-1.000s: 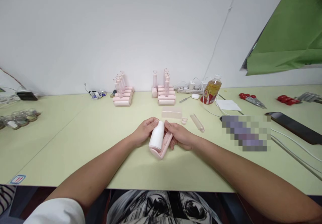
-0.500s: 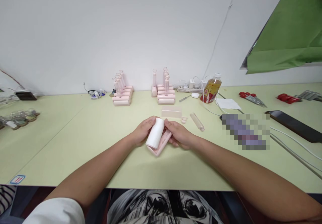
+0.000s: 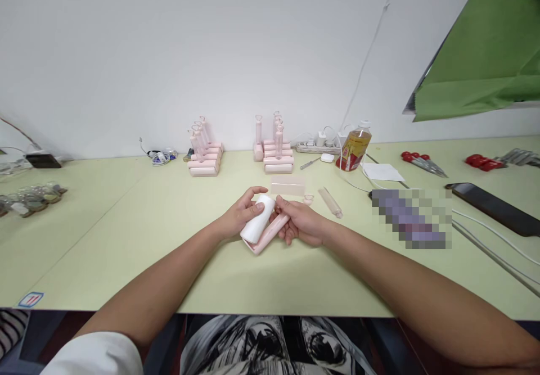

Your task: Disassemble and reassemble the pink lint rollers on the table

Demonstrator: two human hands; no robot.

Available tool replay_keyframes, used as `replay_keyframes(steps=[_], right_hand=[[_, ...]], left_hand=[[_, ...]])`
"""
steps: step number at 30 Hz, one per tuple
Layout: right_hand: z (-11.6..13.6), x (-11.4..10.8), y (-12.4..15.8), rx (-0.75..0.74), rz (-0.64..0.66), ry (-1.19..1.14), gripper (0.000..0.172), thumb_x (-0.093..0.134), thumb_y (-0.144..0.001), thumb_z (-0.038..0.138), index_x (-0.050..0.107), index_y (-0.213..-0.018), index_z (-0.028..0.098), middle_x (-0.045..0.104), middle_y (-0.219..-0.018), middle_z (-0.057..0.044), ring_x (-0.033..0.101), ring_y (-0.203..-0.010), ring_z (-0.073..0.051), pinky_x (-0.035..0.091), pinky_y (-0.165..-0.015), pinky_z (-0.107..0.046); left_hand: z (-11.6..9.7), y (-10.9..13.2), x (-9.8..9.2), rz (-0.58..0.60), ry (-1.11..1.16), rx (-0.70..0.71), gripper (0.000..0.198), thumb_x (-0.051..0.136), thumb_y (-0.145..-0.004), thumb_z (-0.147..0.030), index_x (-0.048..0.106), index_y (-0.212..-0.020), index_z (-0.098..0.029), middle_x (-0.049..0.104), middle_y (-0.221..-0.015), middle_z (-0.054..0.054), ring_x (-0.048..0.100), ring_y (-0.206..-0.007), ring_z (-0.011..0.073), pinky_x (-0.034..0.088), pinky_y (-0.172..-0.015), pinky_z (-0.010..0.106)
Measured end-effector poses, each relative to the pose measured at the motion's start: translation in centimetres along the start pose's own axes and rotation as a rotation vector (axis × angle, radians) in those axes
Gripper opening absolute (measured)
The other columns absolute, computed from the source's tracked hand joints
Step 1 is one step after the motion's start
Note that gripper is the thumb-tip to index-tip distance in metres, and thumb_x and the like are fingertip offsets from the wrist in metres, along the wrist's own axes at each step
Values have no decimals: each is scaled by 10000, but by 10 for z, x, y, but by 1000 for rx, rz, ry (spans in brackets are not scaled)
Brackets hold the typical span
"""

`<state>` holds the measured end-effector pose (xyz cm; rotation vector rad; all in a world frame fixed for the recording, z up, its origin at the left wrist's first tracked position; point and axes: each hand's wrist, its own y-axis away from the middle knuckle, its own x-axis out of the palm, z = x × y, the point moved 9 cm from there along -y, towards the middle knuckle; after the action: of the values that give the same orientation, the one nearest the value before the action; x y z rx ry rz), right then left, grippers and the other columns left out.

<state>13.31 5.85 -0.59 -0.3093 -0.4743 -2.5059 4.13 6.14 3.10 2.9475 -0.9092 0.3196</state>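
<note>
Both hands meet over the middle of the pale green table (image 3: 126, 217). My left hand (image 3: 238, 217) is closed around a white paper roll (image 3: 257, 226), which lies tilted in a pink roller holder (image 3: 272, 234). My right hand (image 3: 301, 223) grips the holder's far end. Just beyond the hands lie a translucent pink cover (image 3: 288, 185), a small pink cap (image 3: 308, 199) and a pink handle (image 3: 330, 203).
Two stacks of finished pink rollers (image 3: 203, 153) (image 3: 276, 153) stand at the back by the wall. A drink bottle (image 3: 354, 147), a power strip (image 3: 318, 149), cables and a phone (image 3: 493, 209) are to the right. Small jars (image 3: 34, 198) sit at the left.
The roll and holder have swung so their near end points more to the left and lies lower. Both hands have shifted slightly away from me with them.
</note>
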Motion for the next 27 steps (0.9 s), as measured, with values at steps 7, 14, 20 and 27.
replay_keyframes(steps=[7, 14, 20, 27], right_hand=[[-5, 8, 4, 137, 107, -77, 594, 293, -947, 625, 579, -865, 111, 655, -649, -59, 673, -529, -153, 546, -408, -219], [-5, -1, 0, 119, 62, -35, 510, 416, -931, 585, 595, -1030, 119, 724, -799, -108, 697, -596, -170, 603, -559, -289], [-3, -1, 0, 54, 131, 13, 499, 576, -859, 569, 640, -1027, 104, 736, -847, -123, 705, -645, -169, 610, -621, -296], [-4, 4, 2, 39, 211, 58, 522, 641, -809, 571, 658, -1020, 94, 737, -912, -140, 720, -713, -183, 608, -647, -288]], left_hand=[[6, -1, -3, 114, -13, -14, 483, 638, -833, -458, 428, -1207, -236, 677, -894, 70, 661, -785, 215, 482, -641, 283], [-5, 3, 5, 153, -329, 82, 503, 579, -868, -476, 551, -1281, -189, 608, -1197, 109, 577, -1020, 237, 443, -851, 320], [-18, 8, 6, 96, -575, 215, 492, 489, -914, -485, 544, -1324, -218, 573, -1295, 95, 541, -1128, 259, 409, -955, 340], [-15, 7, 4, 99, -651, 230, 494, 500, -907, -477, 570, -1304, -192, 624, -1245, 97, 600, -1046, 252, 451, -891, 323]])
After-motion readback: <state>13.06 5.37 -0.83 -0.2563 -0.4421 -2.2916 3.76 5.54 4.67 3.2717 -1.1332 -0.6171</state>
